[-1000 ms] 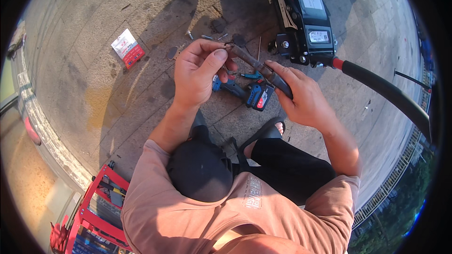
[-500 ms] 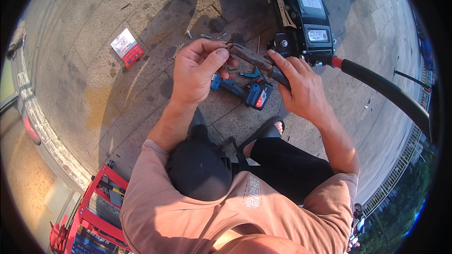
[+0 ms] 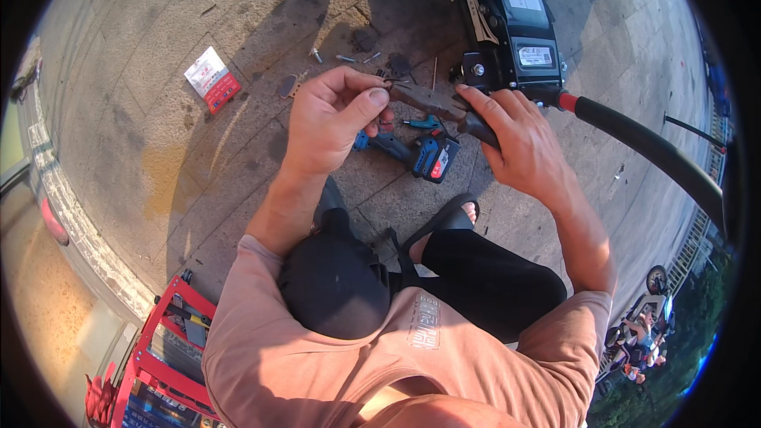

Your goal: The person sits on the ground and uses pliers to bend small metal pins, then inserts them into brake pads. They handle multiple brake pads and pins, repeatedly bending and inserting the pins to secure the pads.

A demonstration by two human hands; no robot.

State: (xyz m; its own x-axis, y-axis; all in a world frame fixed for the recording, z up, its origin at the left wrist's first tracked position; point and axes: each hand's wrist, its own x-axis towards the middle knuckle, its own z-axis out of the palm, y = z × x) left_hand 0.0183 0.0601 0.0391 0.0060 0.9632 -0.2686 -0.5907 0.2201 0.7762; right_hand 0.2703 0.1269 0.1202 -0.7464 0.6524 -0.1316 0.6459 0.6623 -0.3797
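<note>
"Centrally, in the head view, what are the hands holding?"

"The right hand (image 3: 514,136) is gripping the pliers (image 3: 428,101) by the handle end; the left hand (image 3: 337,117) is pinching a small dark piece (image 3: 388,82), partly hidden, at their tip."

"And what is surrounding them?"

"A blue power tool (image 3: 432,156) is lying below on the paving (image 3: 254,154); small bolts (image 3: 317,55) are lying above, a red-and-white packet (image 3: 212,79) farther left."
</note>
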